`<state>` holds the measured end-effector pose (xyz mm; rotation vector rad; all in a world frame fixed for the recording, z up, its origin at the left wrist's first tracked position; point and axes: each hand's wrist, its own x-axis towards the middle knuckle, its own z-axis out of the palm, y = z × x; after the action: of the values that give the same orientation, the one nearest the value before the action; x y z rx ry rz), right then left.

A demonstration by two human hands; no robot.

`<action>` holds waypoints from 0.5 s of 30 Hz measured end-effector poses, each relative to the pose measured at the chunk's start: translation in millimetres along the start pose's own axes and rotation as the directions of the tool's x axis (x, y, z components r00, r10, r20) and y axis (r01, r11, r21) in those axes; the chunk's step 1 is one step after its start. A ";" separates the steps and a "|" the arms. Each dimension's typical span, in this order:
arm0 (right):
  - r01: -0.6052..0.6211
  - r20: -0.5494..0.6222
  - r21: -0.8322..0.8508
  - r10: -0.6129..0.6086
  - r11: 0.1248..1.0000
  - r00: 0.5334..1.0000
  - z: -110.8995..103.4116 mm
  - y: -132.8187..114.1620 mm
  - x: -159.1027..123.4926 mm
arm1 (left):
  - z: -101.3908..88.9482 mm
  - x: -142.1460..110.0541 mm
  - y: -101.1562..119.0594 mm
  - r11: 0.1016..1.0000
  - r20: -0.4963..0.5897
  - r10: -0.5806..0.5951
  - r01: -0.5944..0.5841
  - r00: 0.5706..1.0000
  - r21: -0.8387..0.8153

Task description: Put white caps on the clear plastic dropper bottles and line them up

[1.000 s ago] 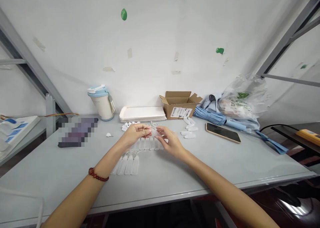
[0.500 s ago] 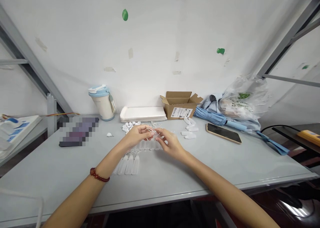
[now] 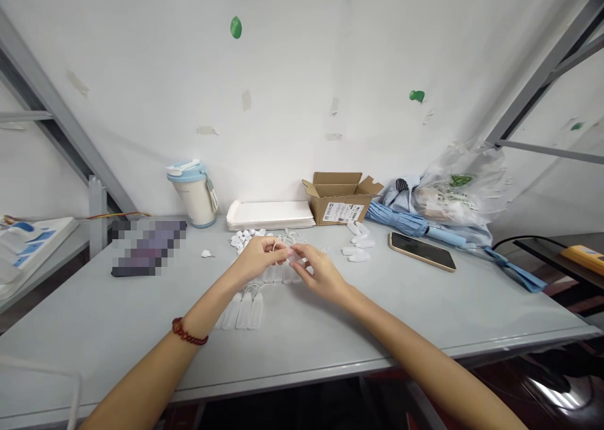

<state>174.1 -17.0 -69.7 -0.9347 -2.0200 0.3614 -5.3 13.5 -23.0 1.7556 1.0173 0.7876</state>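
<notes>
My left hand [image 3: 257,260] pinches a thin white cord loop [image 3: 274,244] above the middle of the table. Fingertips of my right hand [image 3: 323,272] meet it from the right, closed on a small translucent plastic case [image 3: 296,258] that is mostly covered by the fingers. Just below the left hand lies a row of flat translucent cases with cords [image 3: 243,311]. Another row of cases [image 3: 274,275] is partly hidden behind both hands. Small white caps [image 3: 241,238] are heaped beyond the left hand, with a single cap [image 3: 206,254] off to their left.
Several loose translucent cases [image 3: 358,257] lie right of the hands. Behind stand an open cardboard box [image 3: 342,197], a stack of white trays [image 3: 271,216] and a cup [image 3: 195,197]. A phone [image 3: 422,251], blue umbrella [image 3: 401,221] and plastic bag [image 3: 460,191] occupy the right side.
Both hands stay at nearly the same place. The fingertips have drawn slightly closer together, and the cord loop is now more covered by the left fingers.
</notes>
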 end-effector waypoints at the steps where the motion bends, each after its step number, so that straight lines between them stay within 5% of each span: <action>1: 0.013 0.005 -0.017 -0.013 1.000 1.000 0.1 0.7 0.0 | 0.8 0.5 -1.2 1.000 -0.012 -0.002 0.002 1.000 0.023; 6: -0.004 -0.009 -0.011 0.004 1.000 1.000 -1.1 -0.7 0.3 | 2.5 0.6 -1.7 0.998 -0.007 0.010 -0.010 1.000 0.057; 10: -0.167 -0.019 0.183 0.174 0.969 0.985 -4.0 -8.1 2.8 | 0.7 -1.2 1.3 0.999 0.050 0.024 -0.022 0.998 -0.028; 15: -0.390 0.122 0.574 0.395 0.720 0.910 -11.0 -15.6 9.5 | 0.3 -2.2 4.3 0.997 0.038 0.067 -0.066 0.997 -0.028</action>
<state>172.0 -21.6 -49.0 -0.9408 -1.5199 1.1508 -4.7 10.5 -19.2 1.7828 0.9229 0.8018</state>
